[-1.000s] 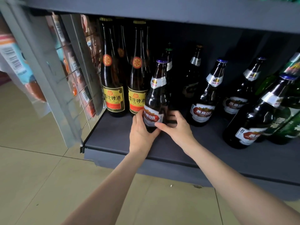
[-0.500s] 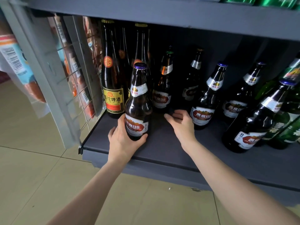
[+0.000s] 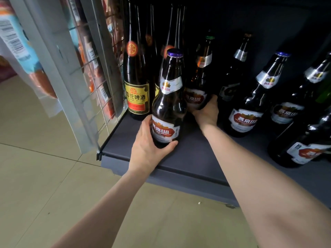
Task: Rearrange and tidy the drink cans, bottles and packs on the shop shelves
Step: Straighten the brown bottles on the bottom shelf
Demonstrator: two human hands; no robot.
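A dark beer bottle with a blue cap and a red U8 label (image 3: 168, 104) stands near the front of the dark grey bottom shelf (image 3: 193, 154). My left hand (image 3: 148, 145) grips its base from the left. Behind it stands a second U8 bottle (image 3: 198, 83), and my right hand (image 3: 206, 111) holds its lower part from the right. A tall bottle with a yellow and red label (image 3: 137, 76) stands at the shelf's left end, with another tall one behind the front bottle.
More U8 bottles (image 3: 250, 104) stand to the right, one (image 3: 304, 147) close to the front edge. A wire-mesh side panel (image 3: 93, 68) with hanging packets closes the shelf's left end. Beige floor tiles (image 3: 53, 176) lie below.
My left hand slid the blue-capped bottle left, from the shelf's middle to in front of the tall bottles. My right hand let go of it, reached deeper and took hold of the bottle behind.
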